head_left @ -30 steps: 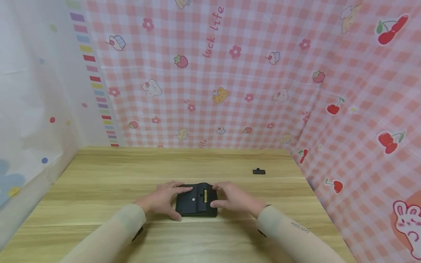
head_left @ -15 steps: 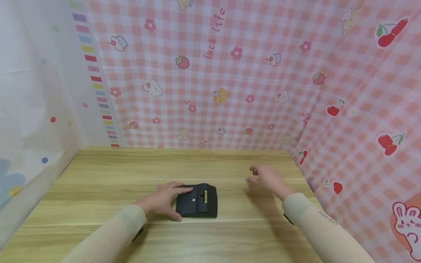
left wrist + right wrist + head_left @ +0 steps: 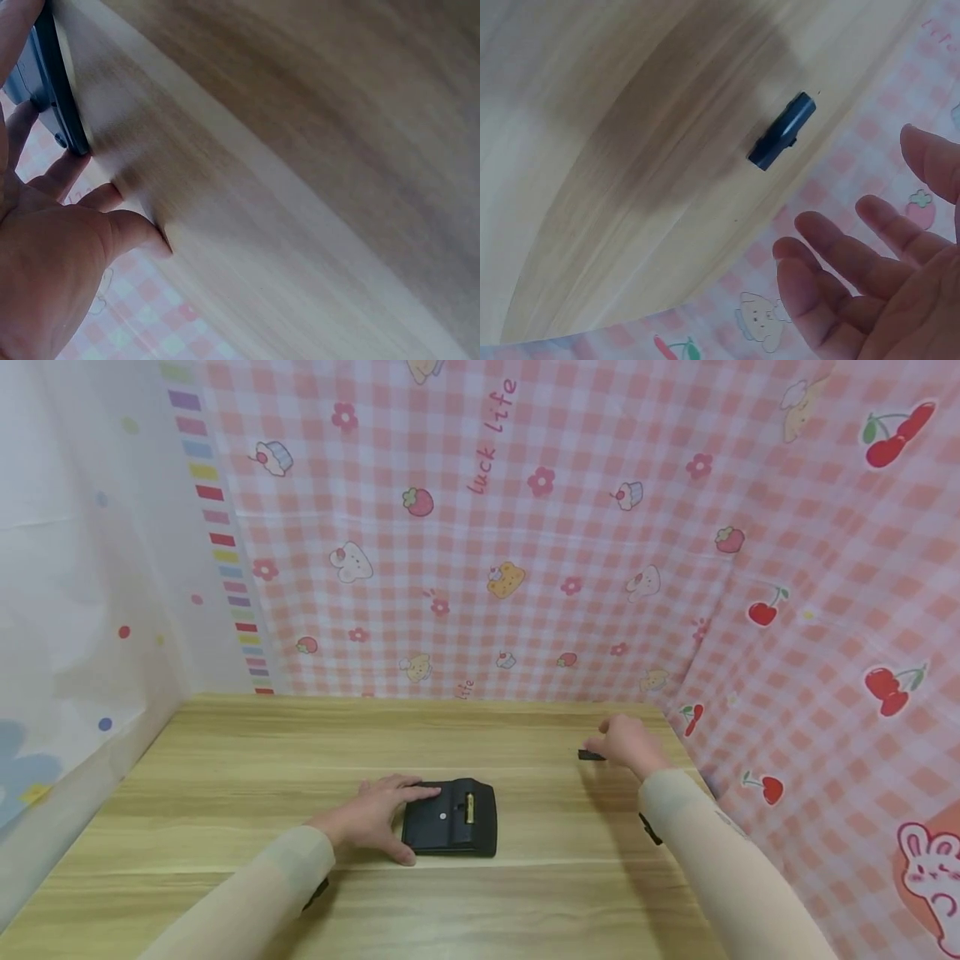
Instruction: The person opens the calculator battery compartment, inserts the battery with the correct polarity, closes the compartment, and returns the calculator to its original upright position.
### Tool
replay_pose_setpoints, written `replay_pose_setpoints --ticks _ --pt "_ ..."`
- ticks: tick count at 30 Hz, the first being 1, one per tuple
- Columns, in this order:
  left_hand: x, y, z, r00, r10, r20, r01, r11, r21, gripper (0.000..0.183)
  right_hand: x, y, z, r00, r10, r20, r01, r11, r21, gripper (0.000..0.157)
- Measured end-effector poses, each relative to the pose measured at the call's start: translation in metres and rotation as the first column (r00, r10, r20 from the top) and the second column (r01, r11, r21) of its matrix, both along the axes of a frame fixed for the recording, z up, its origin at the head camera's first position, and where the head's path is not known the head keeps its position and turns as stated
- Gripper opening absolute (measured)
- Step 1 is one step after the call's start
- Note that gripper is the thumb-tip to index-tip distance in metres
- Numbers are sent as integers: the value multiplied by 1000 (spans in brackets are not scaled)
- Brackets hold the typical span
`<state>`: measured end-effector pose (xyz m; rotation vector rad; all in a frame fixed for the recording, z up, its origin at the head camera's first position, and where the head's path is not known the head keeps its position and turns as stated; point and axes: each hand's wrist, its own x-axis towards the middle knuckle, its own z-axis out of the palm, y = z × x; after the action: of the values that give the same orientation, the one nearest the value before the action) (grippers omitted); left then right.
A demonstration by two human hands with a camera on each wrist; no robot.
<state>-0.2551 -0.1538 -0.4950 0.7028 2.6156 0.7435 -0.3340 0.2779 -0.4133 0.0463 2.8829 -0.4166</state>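
A flat black device [image 3: 427,828] lies on the wooden table, its underside up, with a gold-coloured battery [image 3: 470,808] in an uncovered slot. My left hand [image 3: 373,817] holds its left side, index finger across the top and thumb at the near left corner. In the left wrist view, that hand [image 3: 52,247] touches the device's edge [image 3: 64,90], with two fingertips on the table. A small black battery cover [image 3: 591,755] with a tab lies at the right. Over it hovers my right hand [image 3: 628,745]. In the right wrist view, the loosely bent fingers [image 3: 829,240] are apart from the cover [image 3: 784,131].
The wooden table [image 3: 300,743] ends at a pink checked cloth [image 3: 465,543] behind and on the right. A white cloth [image 3: 82,568] hangs along the left side.
My right hand has left the device and moved right and away to the battery cover. The left hand and the device have stayed in place.
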Motion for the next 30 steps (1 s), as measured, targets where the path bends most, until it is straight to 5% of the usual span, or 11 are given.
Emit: replay_pose_setpoints --ticks 14,30 --pt "-1 -3 -2 1000 -16 -20 16 1000 -11 105 -15 -1 -31 998 -53 -29 54 997 60 71" --pt "0 -1 -3 1000 0 -14 0 1000 -14 104 -18 -17 -47 998 -61 -19 63 995 84 66"
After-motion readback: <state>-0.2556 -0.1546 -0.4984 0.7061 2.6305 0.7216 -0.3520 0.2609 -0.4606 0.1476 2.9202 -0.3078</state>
